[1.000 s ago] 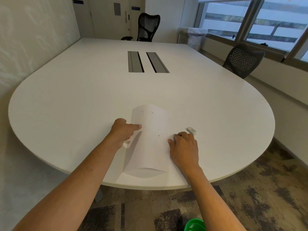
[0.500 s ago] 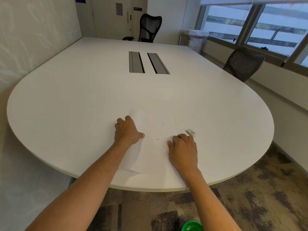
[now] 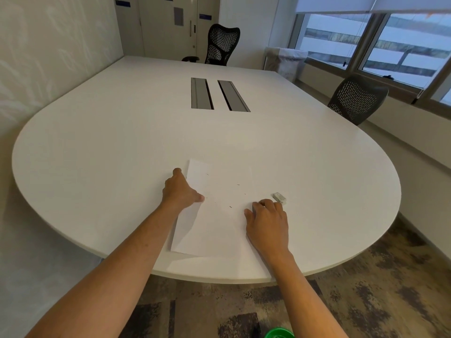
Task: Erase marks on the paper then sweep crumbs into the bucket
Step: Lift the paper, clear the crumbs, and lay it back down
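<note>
Low in the frame's centre, the flat white paper sheet (image 3: 219,211) lies on the white oval desk (image 3: 97,167). The left hand (image 3: 181,191) presses its left edge, fingers relaxed; the right hand (image 3: 267,220) rests flat on its right edge, beside the small white eraser (image 3: 279,197).

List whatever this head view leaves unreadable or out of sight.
- Green bucket: cut off by the bottom edge, contents unseen.
- Marks on the paper: too small to tell pencil strokes from crumbs.
- Right hand: fingertips curl under, so any grip is hidden.
- Eraser: too small for detail.
</note>
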A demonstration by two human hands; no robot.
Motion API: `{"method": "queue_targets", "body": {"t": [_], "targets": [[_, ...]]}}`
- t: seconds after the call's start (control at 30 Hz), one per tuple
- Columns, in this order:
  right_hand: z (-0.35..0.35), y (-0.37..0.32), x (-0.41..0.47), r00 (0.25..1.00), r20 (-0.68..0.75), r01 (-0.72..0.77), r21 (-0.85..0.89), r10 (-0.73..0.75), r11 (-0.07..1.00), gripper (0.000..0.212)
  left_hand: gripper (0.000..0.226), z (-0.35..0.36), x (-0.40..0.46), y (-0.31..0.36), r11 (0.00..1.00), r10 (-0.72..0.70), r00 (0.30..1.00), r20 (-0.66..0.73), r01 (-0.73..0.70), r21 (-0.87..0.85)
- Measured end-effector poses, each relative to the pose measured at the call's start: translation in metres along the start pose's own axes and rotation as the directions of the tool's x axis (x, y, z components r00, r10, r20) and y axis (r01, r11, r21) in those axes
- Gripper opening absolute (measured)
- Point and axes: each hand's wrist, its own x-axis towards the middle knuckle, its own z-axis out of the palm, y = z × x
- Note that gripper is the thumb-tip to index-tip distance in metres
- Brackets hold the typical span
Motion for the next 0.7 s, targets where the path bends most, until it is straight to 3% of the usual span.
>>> {"method": "queue_targets", "body": {"t": [0.13, 0.33, 0.43, 0.6, 0.63, 0.7], "targets": [[0.000, 0.001, 0.000, 1.000, 0.012, -0.011, 0.029, 0.011, 1.000, 0.027, 0.084, -0.006, 0.007, -0.011, 0.996, 0.008, 1.000, 0.009, -0.007, -0.087], [-0.009, 0.000, 0.005, 0.996, 0.067, -0.072, 0.167, 0.061, 0.983, 0.023, 0.024, -0.008, 0.016, -0.024, 0.972, 0.116, 0.993, 0.012, -0.111, -0.209], [-0.010, 0.000, 0.015, 0.981, 0.141, -0.170, 0.318, 0.131, 0.933, 0.039, 0.018, -0.009, 0.019, -0.028, 0.944, 0.145, 0.989, 0.005, -0.137, -0.302], [-0.019, -0.004, 0.040, 0.938, 0.241, -0.339, 0.494, 0.248, 0.801, 0.041, 0.013, -0.020, 0.016, -0.025, 0.880, 0.229, 0.972, -0.048, -0.228, -0.416], [-0.021, -0.005, 0.044, 0.927, 0.267, -0.368, 0.528, 0.262, 0.766, 0.038, 0.013, -0.022, 0.015, -0.024, 0.869, 0.240, 0.969, -0.058, -0.240, -0.432], [-0.021, -0.007, 0.054, 0.908, 0.312, -0.415, 0.575, 0.280, 0.705, 0.010, 0.013, -0.026, 0.016, -0.021, 0.851, 0.257, 0.964, -0.061, -0.256, -0.458]]}}
